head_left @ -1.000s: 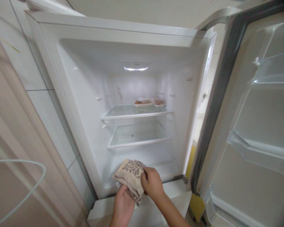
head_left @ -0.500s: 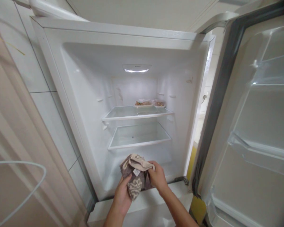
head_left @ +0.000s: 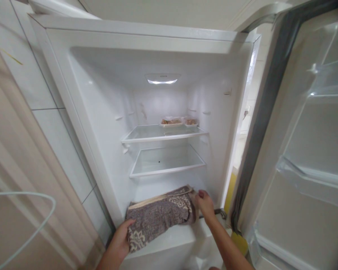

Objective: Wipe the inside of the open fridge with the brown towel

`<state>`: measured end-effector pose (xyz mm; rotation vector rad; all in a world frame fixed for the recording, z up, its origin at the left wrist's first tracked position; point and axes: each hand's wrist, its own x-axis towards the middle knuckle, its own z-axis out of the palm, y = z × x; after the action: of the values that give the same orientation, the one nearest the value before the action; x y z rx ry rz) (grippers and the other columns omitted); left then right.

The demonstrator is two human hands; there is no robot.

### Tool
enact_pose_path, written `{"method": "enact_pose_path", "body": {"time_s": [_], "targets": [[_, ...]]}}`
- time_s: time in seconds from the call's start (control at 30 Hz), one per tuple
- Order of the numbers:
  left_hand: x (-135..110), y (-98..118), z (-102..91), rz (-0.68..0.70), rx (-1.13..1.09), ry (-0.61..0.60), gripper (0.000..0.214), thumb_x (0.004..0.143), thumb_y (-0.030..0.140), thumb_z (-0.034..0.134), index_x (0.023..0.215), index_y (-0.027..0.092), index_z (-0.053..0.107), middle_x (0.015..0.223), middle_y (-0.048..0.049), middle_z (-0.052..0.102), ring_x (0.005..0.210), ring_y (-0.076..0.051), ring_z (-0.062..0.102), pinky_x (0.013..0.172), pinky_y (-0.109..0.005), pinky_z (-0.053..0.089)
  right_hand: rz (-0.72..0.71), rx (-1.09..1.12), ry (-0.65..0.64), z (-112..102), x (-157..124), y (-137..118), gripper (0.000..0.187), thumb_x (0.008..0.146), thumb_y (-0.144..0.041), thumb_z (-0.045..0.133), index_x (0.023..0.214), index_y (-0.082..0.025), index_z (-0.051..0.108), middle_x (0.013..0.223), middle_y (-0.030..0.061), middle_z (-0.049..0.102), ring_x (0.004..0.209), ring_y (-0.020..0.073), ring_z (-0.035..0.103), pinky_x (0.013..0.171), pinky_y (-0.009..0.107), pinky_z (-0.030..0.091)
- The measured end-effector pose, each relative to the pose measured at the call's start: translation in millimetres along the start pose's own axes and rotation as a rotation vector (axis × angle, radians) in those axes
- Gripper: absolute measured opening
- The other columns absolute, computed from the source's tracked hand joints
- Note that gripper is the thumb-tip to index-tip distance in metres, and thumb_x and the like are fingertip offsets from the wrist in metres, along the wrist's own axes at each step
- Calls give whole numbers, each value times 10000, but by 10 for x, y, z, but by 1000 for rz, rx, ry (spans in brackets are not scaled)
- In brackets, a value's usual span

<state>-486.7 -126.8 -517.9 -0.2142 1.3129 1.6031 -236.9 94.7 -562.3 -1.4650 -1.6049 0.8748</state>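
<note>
At lower center, our left hand (head_left: 120, 237) and right hand (head_left: 205, 205) grip a cloth (head_left: 161, 217) by its ends. A weak pinch could drop it.

That towel (head_left: 159, 217) is matt, nubbly cloth; the fridge lining (head_left: 101, 108) smooth, glossy plastic; the lower shelf (head_left: 174, 158), probably glass.

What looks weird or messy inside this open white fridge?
A tiny dark speck shows at the lower glass shelf with white edging, and a faint brownish smudge marks the white back wall. Both stand out against pale surroundings. The brown patterned cloth held by left hand and right hand shows no obvious damage.
</note>
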Motion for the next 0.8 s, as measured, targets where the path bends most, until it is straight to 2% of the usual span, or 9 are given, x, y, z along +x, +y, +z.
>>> {"method": "enact_pose_path", "body": {"time_s": [0.07,0.13,0.23,0.37,0.43,0.53,0.6,0.73,0.8], "targets": [[-17,-34,7,-2,40,42,429,774,89,612,1202,118,637,736,-86,782,635,-279,756,685,-428,643,-68,-92,-23,33,-15,-56,462,788,-277,507,1181,-105,680,1211,180,723,1166,285,657,1035,372,467],[-31,-46,8,8,44,48,449,774,92,620,1221,128,633,767,-83,792,661,-279,764,699,-426,644,-141,-174,-65,49,-28,-119,441,814,-260,525,1214,-149,674,1282,147,698,1250,265,606,1098,349,409],[-12,-52,-31,6,29,25,453,777,114,651,1229,144,639,804,-84,801,703,-287,773,719,-433,647,-192,-281,-136,67,-27,-183,476,808,-209,553,1273,-206,654,1317,113,688,1264,262,595,1074,341,416],[69,-69,-116,8,21,-8,432,781,146,688,1211,113,652,814,-111,803,774,-302,781,749,-432,649,-188,-378,-213,107,66,-213,554,785,-171,576,1334,-220,629,1298,120,700,1237,282,615,999,355,453],[102,-73,-135,30,22,-22,441,777,161,711,1213,115,657,831,-111,806,815,-304,783,766,-427,648,-182,-406,-245,118,148,-225,476,800,-195,583,1266,-228,677,1219,120,735,1175,285,647,953,360,469],[122,-63,-119,90,50,-53,447,779,174,734,1220,144,664,882,-99,814,859,-298,783,802,-427,644,-180,-414,-273,116,285,-263,232,822,-244,594,967,-201,769,1072,130,770,1078,279,677,900,340,476],[122,-48,-90,151,70,-82,444,786,175,743,1223,154,665,915,-98,816,891,-293,782,831,-427,639,-188,-388,-265,114,373,-304,206,841,-281,587,869,-176,762,1058,137,767,1065,264,673,882,312,475],[136,-35,-47,209,68,-72,428,817,187,727,1239,157,660,942,-104,816,910,-289,780,852,-432,634,-184,-291,-228,119,508,-382,363,959,-303,398,1100,-153,697,1081,98,760,998,185,688,837,254,492],[153,-47,-43,201,61,-47,437,823,186,718,1254,159,655,943,-105,816,902,-289,781,848,-433,634,-175,-270,-214,110,538,-391,390,962,-271,391,1257,-150,615,1127,93,751,1009,161,691,848,235,489]]}}
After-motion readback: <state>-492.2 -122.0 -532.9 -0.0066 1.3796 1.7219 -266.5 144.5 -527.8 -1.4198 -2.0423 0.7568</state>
